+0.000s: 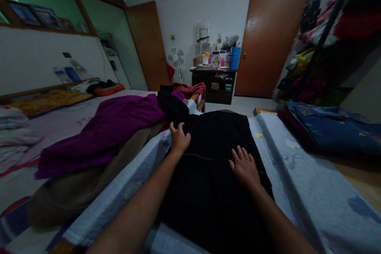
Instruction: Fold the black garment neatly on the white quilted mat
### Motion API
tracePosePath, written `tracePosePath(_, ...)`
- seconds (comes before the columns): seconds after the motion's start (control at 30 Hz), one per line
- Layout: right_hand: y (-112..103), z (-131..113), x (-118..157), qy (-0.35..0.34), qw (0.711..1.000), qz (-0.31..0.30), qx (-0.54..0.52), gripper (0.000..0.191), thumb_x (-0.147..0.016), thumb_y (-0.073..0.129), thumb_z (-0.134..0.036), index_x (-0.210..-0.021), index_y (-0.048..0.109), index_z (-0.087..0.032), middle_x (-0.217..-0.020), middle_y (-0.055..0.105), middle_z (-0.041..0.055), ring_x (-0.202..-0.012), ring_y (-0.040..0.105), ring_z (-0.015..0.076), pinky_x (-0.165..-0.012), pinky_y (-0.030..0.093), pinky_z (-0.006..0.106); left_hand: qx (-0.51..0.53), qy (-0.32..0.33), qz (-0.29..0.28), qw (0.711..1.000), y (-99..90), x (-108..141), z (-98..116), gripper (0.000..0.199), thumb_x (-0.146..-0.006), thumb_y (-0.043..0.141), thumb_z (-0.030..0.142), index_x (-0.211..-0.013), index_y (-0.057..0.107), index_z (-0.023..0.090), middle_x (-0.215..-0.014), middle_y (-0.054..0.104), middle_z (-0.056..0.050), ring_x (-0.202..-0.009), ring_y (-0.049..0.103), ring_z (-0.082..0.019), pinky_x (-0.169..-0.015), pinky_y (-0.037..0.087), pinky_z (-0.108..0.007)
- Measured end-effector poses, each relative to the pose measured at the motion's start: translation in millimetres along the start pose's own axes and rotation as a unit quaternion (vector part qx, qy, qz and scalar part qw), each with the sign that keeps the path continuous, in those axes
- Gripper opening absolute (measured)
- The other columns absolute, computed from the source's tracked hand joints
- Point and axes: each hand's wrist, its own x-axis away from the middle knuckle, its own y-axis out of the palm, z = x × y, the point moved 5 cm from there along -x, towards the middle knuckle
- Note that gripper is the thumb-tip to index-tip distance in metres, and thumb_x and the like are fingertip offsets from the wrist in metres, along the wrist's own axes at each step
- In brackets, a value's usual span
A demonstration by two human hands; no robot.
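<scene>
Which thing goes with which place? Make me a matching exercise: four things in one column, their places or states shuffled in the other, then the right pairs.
Things
1. Black cloth
2. Purple cloth
3. Fan
4. Blue garment

Places and states
A. In loose folds, left of the left hand
B. Folded, right of the right hand
C. Spread out beneath both hands
D. Standing by the far wall

Pairs: 1-C, 2-A, 3-D, 4-B

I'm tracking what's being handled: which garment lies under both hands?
The black garment, spread beneath the left hand and right hand; neither hand is on the purple garment or folded blue garment.
</scene>
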Motion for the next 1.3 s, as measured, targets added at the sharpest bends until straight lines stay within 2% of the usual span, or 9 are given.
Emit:
tracePosePath(0.2,-1,-1,0,-0.003,1.000,0.000,-0.001,0.055,-0.089,0.041,-0.040,-0.138,0.044,-0.015,-0.150,0.031,0.0151,-0.139,0.023,0.0324,-0.109,0.017,0.051,0.081,-0.063,0.023,0.994,-1.0,-40,-6,0.056,-0.071,0.059,0.012,-0.125,0.043,0.019,-0.150,0.007,-0.016,-0.092,0.065,-0.016,-0.100,0.043,-0.034)
tracePosePath(0.5,2,-2,-1,0.011,0.999,-0.019,0.041,0.054,-0.091,0.039,-0.039,-0.139,0.043,-0.017,-0.151,0.029,0.0130,-0.139,0.022,0.0302,-0.108,0.017,0.049,0.131,0.027,0.057,0.989,23.9,-38,14,0.065,-0.072,0.059,0.011,-0.131,0.031,0.016,-0.128,0.045,-0.014,-0.102,0.060,-0.019,-0.094,0.047,-0.035)
tracePosePath(0.63,0,-2,-2,0.010,0.999,-0.022,0.043,0.054,-0.091,0.039,-0.039,-0.139,0.043,-0.017,-0.151,0.030,0.0137,-0.139,0.023,0.0306,-0.108,0.017,0.048,0.093,0.036,-0.021,0.995,46.9,-7,26,0.074,-0.077,0.056,0.015,-0.140,0.017,0.016,-0.116,0.058,-0.013,-0.097,0.063,-0.021,-0.089,0.048,-0.034)
tracePosePath(0.73,-2,-2,-2,0.012,0.999,-0.023,0.040,0.054,-0.091,0.039,-0.039,-0.139,0.043,-0.016,-0.150,0.031,0.0141,-0.139,0.023,0.0307,-0.108,0.017,0.048,-0.007,0.051,-0.144,0.988,72.2,22,30,0.071,-0.081,0.051,0.018,-0.143,0.016,0.014,-0.111,0.063,-0.013,-0.100,0.064,-0.024,-0.090,0.047,-0.035)
tracePosePath(0.87,-2,-3,-2,0.017,0.999,-0.031,0.034,0.054,-0.091,0.041,-0.039,-0.140,0.043,-0.016,-0.151,0.030,0.0135,-0.139,0.023,0.0303,-0.109,0.017,0.048,-0.116,0.151,-0.354,0.916,99.8,62,34,0.054,-0.082,0.054,0.024,-0.134,0.042,0.020,-0.115,0.062,-0.011,-0.107,0.061,-0.025,-0.091,0.046,-0.034)
tracePosePath(0.97,-2,-3,-1,0.018,0.998,-0.038,0.036,0.054,-0.091,0.041,-0.039,-0.140,0.042,-0.017,-0.152,0.029,0.0132,-0.139,0.022,0.0297,-0.108,0.017,0.047,-0.144,0.195,-0.392,0.887,91.5,78,35,0.047,-0.082,0.053,0.025,-0.129,0.051,0.025,-0.116,0.060,-0.009,-0.104,0.061,-0.024,-0.090,0.046,-0.033)
tracePosePath(1.1,-10,0,-9,0.031,0.995,-0.089,0.018,0.054,-0.089,0.045,-0.040,-0.138,0.043,-0.017,-0.150,0.031,0.0132,-0.137,0.026,0.0300,-0.106,0.022,0.048,-0.116,0.234,-0.372,0.891,56.1,86,32,0.037,-0.085,0.051,0.025,-0.121,0.058,0.024,-0.112,0.061,-0.005,-0.102,0.059,-0.020,-0.091,0.045,-0.030)
tracePosePath(1.2,-27,-3,-27,0.046,0.989,-0.142,-0.007,0.044,-0.085,0.051,-0.037,-0.123,0.057,-0.018,-0.138,0.048,0.0136,-0.126,0.042,0.0316,-0.101,0.028,0.051,-0.147,0.218,-0.276,0.925,24.9,81,14,0.034,-0.085,0.051,0.022,-0.118,0.059,0.023,-0.119,0.058,-0.006,-0.112,0.052,-0.021,-0.099,0.040,-0.033)
tracePosePath(1.3,-47,-25,-49,0.024,0.991,-0.126,-0.047,0.032,-0.087,0.048,-0.038,-0.107,0.064,-0.018,-0.114,0.063,0.0128,-0.108,0.055,0.0281,-0.091,0.037,0.043,-0.236,0.162,-0.185,0.940,2.6,78,-14,0.040,-0.082,0.056,0.022,-0.122,0.057,0.019,-0.133,0.048,-0.012,-0.125,0.040,-0.027,-0.106,0.031,-0.039)
